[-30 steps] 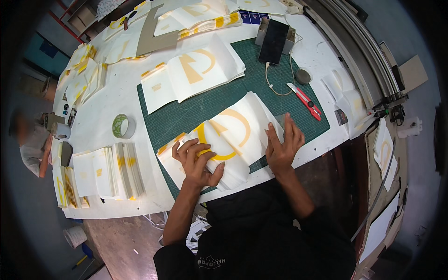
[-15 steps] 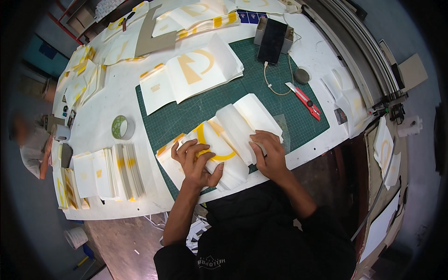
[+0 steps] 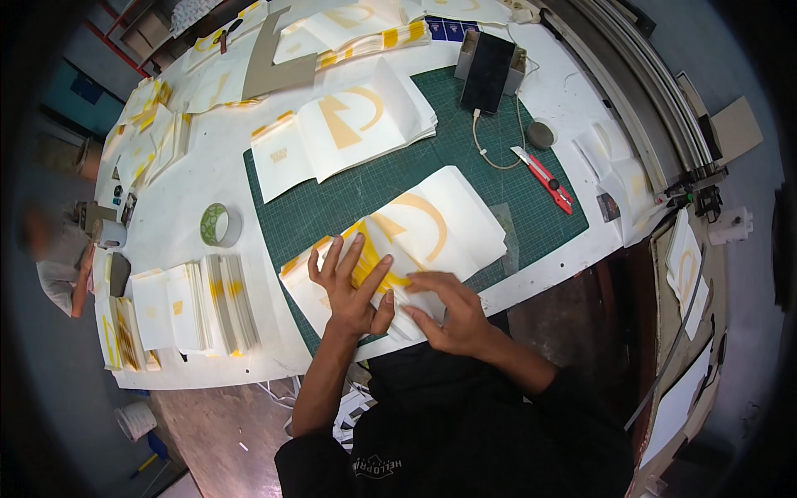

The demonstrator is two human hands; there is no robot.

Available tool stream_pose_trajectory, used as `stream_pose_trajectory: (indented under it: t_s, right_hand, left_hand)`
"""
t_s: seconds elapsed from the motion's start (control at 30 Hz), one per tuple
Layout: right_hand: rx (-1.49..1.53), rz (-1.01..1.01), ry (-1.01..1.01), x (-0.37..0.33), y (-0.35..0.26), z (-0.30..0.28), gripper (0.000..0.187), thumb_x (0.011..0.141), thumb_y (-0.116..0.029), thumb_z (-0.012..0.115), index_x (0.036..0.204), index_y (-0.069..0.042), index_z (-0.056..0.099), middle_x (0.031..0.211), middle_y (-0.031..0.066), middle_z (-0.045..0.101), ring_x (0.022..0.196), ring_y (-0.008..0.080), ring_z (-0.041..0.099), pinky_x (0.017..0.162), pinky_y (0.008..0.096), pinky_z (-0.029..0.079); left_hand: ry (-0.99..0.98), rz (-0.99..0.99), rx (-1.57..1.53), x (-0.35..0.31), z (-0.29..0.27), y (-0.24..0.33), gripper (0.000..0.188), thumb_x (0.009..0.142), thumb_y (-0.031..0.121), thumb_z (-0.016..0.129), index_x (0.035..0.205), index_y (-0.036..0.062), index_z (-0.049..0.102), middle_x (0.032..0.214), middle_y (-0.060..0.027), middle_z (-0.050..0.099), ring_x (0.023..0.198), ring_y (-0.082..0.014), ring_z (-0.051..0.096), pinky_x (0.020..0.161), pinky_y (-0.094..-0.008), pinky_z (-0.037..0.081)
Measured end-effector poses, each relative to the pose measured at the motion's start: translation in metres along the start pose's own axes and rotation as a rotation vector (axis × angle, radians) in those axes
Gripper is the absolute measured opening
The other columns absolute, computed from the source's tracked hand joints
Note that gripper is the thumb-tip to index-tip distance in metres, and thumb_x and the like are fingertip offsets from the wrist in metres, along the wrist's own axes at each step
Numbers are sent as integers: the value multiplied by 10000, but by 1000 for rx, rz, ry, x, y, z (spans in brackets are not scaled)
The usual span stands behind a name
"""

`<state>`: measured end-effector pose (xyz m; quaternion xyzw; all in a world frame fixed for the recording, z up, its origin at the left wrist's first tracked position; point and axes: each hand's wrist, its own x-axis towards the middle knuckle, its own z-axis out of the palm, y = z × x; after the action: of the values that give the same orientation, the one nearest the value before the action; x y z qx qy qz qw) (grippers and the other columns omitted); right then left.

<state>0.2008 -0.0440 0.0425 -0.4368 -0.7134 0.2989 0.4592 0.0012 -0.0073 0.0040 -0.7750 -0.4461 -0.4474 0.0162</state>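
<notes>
In front of me a stack of white sheets (image 3: 477,212) with pale orange print lies on the green cutting mat (image 3: 332,195). A yellow-printed, thin paper sheet (image 3: 369,257) is folded over the stack's left part. My left hand (image 3: 353,295) rests on that sheet, its fingers spread flat. At the sheet's folded right edge, my right hand (image 3: 457,319) has its thumb and fingers closed on the paper. Farther back on the mat lies a second printed stack (image 3: 340,133), with one panel standing partly raised.
A red cutter knife (image 3: 544,181) and a phone (image 3: 486,73) on a cable are at the mat's right, near a round dark lid (image 3: 541,134). A tape roll (image 3: 220,226) and upright folded stacks (image 3: 191,307) stand left. Another person (image 3: 62,257) is at the far left.
My right hand has moved left, bringing the thin sheet's right part over toward my left hand. The orange print underneath now shows on the right. My left hand stays nearly in place.
</notes>
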Motion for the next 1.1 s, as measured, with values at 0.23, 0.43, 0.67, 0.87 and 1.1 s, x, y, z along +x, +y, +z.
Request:
stream_pose_trajectory:
  t_s: [0.23,0.43,0.67,0.87,1.1]
  right_hand:
    - [-577,94,349,10,61,-35,333,892,-166,764,1150,24,671,1110,183,655,1053,343,611,985,504,421]
    - [-770,277,242,7,86,-50,483,902,-217,776,1271,70,656,1102,182,593,1069,318,551,940,467,382]
    - [-753,52,402,12,71,-42,449,855,-164,802,1234,29,659,1108,175,594,1051,313,558,912,476,404]
    - [-29,22,-80,13,16,-18,537,830,-187,846,1265,33,622,1270,232,630,1177,388,631,999,426,522]
    - [-13,95,-98,16,2,-5,539,847,-184,828,1284,37,604,1251,264,641,1152,403,662,992,436,538]
  left_hand:
    - [-73,-7,-55,-4,-6,-6,378,858,448,570,919,127,760,1376,-228,587,1420,-444,395,1191,-611,116]
    - [-16,-35,-97,-3,-1,-9,359,801,470,687,874,126,759,1378,-259,565,1417,-461,374,1163,-632,140]
    - [-47,-170,-167,0,-3,-10,272,780,363,709,852,109,775,1411,-272,529,1474,-480,265,1166,-632,204]
    - [-126,-165,-154,8,-7,-4,383,801,308,705,1132,134,789,1503,-277,470,1481,-455,270,1182,-613,133]
    - [-142,-153,-144,8,-4,-4,520,863,333,656,1339,128,694,1598,-308,340,1511,-476,213,1190,-609,113]
